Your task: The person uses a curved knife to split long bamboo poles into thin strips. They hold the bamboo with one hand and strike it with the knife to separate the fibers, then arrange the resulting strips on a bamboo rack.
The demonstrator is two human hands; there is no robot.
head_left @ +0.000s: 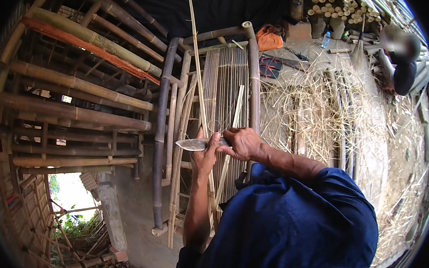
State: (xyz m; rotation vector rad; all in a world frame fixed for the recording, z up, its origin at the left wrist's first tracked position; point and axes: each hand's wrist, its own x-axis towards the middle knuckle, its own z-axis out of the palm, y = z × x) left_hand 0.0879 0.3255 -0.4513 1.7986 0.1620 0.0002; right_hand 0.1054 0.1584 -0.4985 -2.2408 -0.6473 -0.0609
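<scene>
My right hand [243, 143] is closed round the handle of a knife [191, 144], whose broad blade points left. Closed round a long, pale bamboo strip [198, 71], my left hand [206, 151] meets the blade with its thumb beside the metal. The strip runs from far ahead of me down past my left forearm. A second pale strip [238, 107] slants beneath my hands. Below lies a bamboo frame [254, 77] with many thin slats [223, 72] set lengthwise. The knife's handle is mostly hidden by my right fingers.
Thick bamboo poles [83, 115] form a rack at left. Shavings [321, 112] litter the floor at right. An orange bag [269, 38], sandals [270, 67] and a water bottle [325, 40] lie beyond the frame. Cut bamboo [334, 4] is stacked at far right, near another person [402, 61].
</scene>
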